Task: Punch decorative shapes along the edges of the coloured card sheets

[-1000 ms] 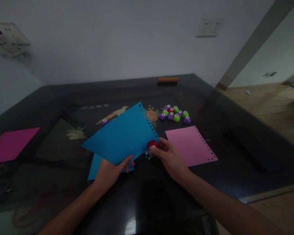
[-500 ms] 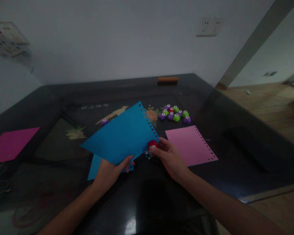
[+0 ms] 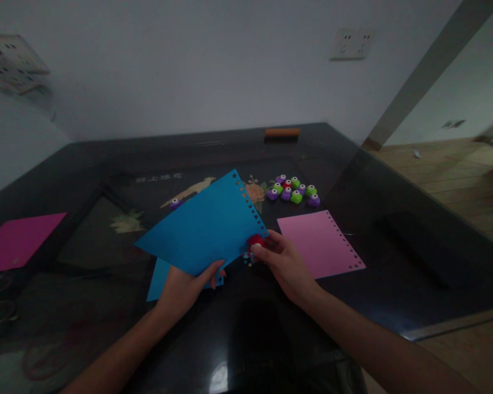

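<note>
My left hand (image 3: 195,282) grips the lower edge of a blue sheet of paper (image 3: 205,227), thumb on top, holding it tilted above the table. A row of small punched shapes runs along the sheet's right edge. At its lower right corner, my right hand (image 3: 285,262) is closed on a red craft punch (image 3: 255,242), which sits at the paper's edge. Small punched-out bits (image 3: 248,258) lie beneath the punch. Under my left hand, another blue sheet (image 3: 158,282) shows in part on the table.
Several purple, green and red punches (image 3: 291,190) cluster behind the pink sheet (image 3: 318,243), which has a punched right edge. One purple punch (image 3: 175,203) peeks out behind the blue paper. A magenta sheet (image 3: 20,241) lies far left; a brown roll (image 3: 282,132) rests by the wall.
Almost nothing differs. Both hands, the blue sheet and the red punch stay in nearly the same place.
</note>
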A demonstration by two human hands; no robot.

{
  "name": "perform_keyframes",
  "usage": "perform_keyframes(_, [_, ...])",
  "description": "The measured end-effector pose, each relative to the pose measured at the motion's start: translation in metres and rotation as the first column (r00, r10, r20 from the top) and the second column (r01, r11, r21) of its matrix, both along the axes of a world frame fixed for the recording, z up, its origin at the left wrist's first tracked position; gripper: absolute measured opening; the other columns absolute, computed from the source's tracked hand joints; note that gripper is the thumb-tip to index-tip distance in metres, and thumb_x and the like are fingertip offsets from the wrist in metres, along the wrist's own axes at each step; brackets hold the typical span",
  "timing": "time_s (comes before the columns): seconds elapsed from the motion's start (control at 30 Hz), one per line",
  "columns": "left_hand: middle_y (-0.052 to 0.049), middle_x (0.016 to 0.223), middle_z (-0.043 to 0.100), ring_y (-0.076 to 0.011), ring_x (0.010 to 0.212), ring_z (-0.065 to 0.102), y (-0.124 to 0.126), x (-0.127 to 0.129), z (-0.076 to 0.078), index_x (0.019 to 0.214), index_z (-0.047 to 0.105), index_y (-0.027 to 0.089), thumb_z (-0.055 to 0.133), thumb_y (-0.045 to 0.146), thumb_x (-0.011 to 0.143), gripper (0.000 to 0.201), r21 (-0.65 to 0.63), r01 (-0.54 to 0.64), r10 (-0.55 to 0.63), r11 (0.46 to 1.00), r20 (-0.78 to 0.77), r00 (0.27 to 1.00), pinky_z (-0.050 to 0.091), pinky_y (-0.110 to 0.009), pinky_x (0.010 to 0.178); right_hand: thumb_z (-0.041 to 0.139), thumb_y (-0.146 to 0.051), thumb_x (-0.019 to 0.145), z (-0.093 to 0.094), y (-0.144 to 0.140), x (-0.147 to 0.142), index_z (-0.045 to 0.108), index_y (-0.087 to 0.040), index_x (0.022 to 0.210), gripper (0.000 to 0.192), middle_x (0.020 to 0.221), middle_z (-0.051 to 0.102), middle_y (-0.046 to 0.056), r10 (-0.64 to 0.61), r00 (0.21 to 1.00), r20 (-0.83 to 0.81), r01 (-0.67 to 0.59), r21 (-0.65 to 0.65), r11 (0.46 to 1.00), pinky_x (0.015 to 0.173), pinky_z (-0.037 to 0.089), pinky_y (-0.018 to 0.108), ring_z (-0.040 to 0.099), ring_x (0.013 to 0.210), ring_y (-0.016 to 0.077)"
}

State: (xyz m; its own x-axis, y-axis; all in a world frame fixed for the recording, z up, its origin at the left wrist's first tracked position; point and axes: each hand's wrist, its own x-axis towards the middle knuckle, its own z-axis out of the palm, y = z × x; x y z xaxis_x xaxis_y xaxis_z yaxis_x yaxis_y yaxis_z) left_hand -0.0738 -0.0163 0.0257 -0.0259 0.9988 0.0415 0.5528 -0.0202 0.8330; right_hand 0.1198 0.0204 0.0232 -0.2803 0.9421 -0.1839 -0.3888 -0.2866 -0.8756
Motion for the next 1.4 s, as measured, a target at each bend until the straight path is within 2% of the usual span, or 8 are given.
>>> perform_keyframes(0.67, [-0.001,0.05,0.067,-0.0194,0.053,0.066,0.0006,0.0004,0.0036,0.046,0.056,0.022,0.056,0.041,0.077,0.036,-0.022,-0.002,0.002,1.0,0.0,1.0,0.056,-0.033,0.067,0.079,-0.03,0.063,-0.0004,0.0004,-0.0008,0.066,-0.022,0.081,0.024,0.078,0.064,-0.001,0.006,1.0,0.007,-0.006,0.006,1.0,0.069,0.044,0.028,0.056,0.072,0.0143])
perform_keyframes(1.0, [-0.001,0.052,0.067,-0.0203,0.055,0.067,0.0001,-0.0022,-0.0014,0.049,0.058,0.022,0.057,0.042,0.077,0.035,-0.036,-0.011,0.011,0.999,-0.002,1.0,0.055,-0.034,0.072,0.079,-0.029,0.062,-0.0012,0.0002,-0.0009,0.065,-0.022,0.08,0.023,0.076,0.064,-0.001,0.0,1.0,-0.02,0.0,0.003,1.0,0.069,0.044,0.028,0.056,0.07,0.0139])
perform_keyframes(1.23, [0.0,0.049,0.066,-0.0196,0.053,0.066,0.0005,-0.0001,0.0011,0.044,0.051,0.023,0.056,0.045,0.077,0.04,-0.012,-0.008,0.008,1.0,0.001,1.0,0.056,-0.033,0.072,0.08,-0.03,0.062,0.0005,-0.0001,-0.0004,0.065,-0.021,0.08,0.025,0.078,0.065,0.0,-0.001,1.0,-0.013,0.001,-0.004,1.0,0.067,0.044,0.027,0.056,0.071,0.0142])
perform_keyframes(1.4, [0.0,0.05,0.067,-0.0202,0.054,0.067,0.0005,-0.0004,0.0006,0.045,0.054,0.023,0.056,0.045,0.076,0.038,-0.025,-0.019,0.019,0.999,-0.015,1.0,0.055,-0.035,0.073,0.08,-0.03,0.062,-0.0012,0.001,-0.0004,0.065,-0.021,0.08,0.025,0.077,0.065,-0.001,-0.001,1.0,-0.014,0.001,-0.001,1.0,0.068,0.044,0.027,0.056,0.07,0.0132])
